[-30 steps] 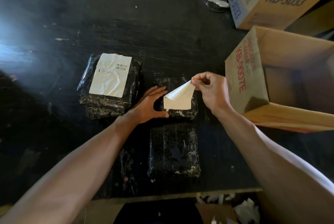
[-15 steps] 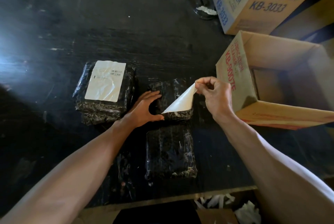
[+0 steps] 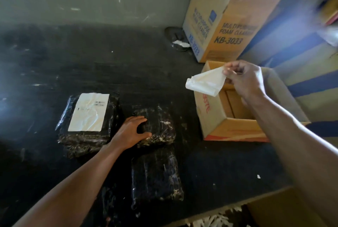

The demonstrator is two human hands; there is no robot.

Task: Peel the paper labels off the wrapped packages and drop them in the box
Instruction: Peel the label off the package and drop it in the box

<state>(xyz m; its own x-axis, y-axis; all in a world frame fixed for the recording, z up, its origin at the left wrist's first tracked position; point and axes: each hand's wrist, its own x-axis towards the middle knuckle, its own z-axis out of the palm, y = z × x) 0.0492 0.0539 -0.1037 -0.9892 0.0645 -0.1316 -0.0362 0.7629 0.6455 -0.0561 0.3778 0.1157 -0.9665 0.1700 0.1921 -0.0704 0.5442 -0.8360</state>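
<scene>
My right hand [image 3: 243, 78] pinches a peeled white paper label [image 3: 204, 84] in the air over the near left corner of the open cardboard box [image 3: 215, 124]. My left hand [image 3: 133, 131] lies flat on the left side of the middle black wrapped package [image 3: 161, 128], whose top is bare. Left of it, another black package [image 3: 86, 135] carries a white label [image 3: 89, 111] stuck on top. A third bare black package [image 3: 157, 177] lies nearer to me.
A tall closed carton marked KB-3033 [image 3: 225, 23] stands behind the open box. A dark round object with a white scrap [image 3: 177, 40] sits by the wall. Paper scraps [image 3: 210, 221] show below the dark table's [image 3: 91, 62] front edge.
The label has come fully off the middle package. My right hand has lifted it up and to the right, over the open box. My left hand stays on the package.
</scene>
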